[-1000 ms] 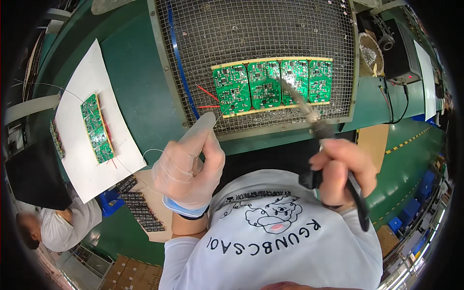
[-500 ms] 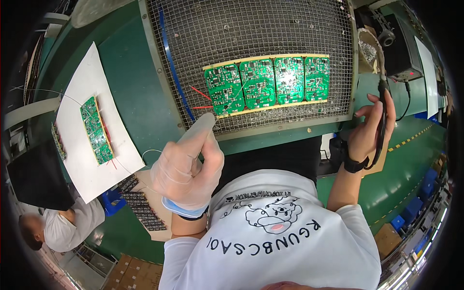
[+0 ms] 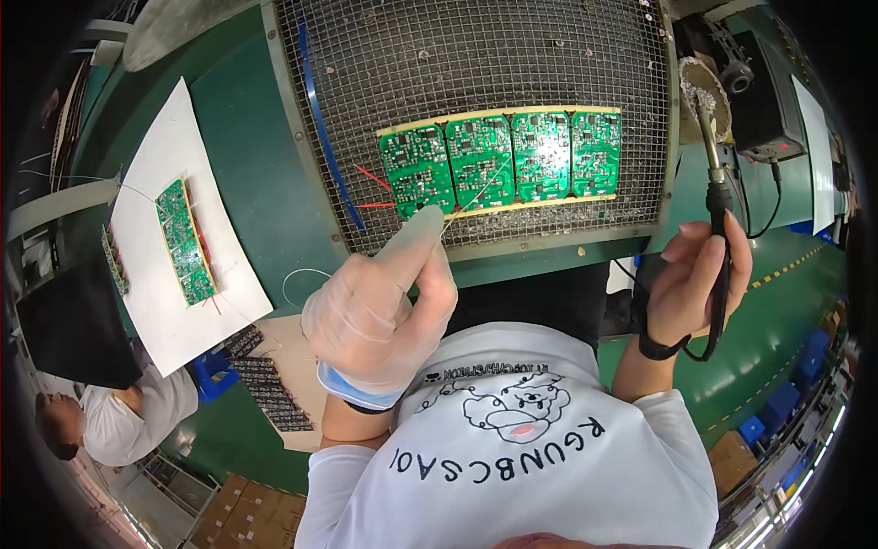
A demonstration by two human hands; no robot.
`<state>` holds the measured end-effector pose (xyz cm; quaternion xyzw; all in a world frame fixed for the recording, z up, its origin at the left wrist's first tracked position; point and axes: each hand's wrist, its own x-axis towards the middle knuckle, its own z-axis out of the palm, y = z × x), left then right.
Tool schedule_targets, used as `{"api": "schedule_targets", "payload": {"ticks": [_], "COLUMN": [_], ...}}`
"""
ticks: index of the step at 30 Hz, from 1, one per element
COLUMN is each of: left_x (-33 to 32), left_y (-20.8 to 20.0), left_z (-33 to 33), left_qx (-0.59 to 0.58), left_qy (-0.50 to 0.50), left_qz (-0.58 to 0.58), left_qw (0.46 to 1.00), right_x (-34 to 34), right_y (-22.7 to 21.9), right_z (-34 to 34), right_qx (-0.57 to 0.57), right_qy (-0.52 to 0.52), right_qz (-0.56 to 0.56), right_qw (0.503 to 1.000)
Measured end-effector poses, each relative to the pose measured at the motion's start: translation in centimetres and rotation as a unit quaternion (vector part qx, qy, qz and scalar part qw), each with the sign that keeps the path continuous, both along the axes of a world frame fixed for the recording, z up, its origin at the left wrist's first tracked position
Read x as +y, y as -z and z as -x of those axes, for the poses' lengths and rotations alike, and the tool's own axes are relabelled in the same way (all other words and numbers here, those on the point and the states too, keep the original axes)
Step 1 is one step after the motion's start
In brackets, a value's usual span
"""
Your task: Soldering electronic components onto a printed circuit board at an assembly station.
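My left hand (image 3: 380, 316), in a thin whitish glove, pinches a strand of solder wire (image 3: 485, 190) between thumb and forefinger. The wire's free end slants up over a panel of green circuit boards (image 3: 480, 178), and my fingertips are at the panel's near left edge. Two red leads (image 3: 373, 176) stick out from its left side. In my right hand (image 3: 692, 279) is a soldering iron (image 3: 720, 197), gripped by its black handle. Its metal tip points away from me into a small bowl of pale shavings (image 3: 718, 91); the very end is hard to make out.
Beneath the panel lies a framed wire mesh (image 3: 439, 55) with a blue strip (image 3: 320, 119) at its left. Another board panel (image 3: 183, 242) rests on white paper (image 3: 165, 320). A black box (image 3: 764, 101) stands behind the iron. A co-worker (image 3: 137, 416) sits at far left.
My right hand has raised the soldering iron into fuller view, bringing its tip to the bowl. My left hand has shifted right with the solder wire. The panel appears slightly shifted left.
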<state>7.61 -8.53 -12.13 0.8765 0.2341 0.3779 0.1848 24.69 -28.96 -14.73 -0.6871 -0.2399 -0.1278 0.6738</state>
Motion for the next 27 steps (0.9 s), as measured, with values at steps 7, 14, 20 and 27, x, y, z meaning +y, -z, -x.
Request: {"api": "schedule_targets", "payload": {"ticks": [7,14,20,27], "left_x": [0.1,0.1,0.0,0.5], "left_y": [0.3,0.0,-0.3,-0.1], "left_z": [-0.2,0.2,0.6,1.4], "left_qx": [-0.019,-0.004,0.026,0.012], "left_qy": [0.001,0.001,-0.020,-0.041], "left_qz": [-0.010,0.001,0.018,0.012], "left_qw": [1.000,1.000,0.999,0.999], "right_x": [0.6,0.7,0.7,0.7], "right_y": [-0.5,-0.4,-0.4,-0.2], "right_z": [1.1,1.4,1.6,1.5], "right_qx": [-0.019,-0.009,-0.002,-0.001], "right_qy": [-0.058,-0.057,-0.039,-0.052], "right_qz": [-0.018,-0.015,-0.018,-0.019], "right_qw": [0.998,0.998,0.999,0.998]}}
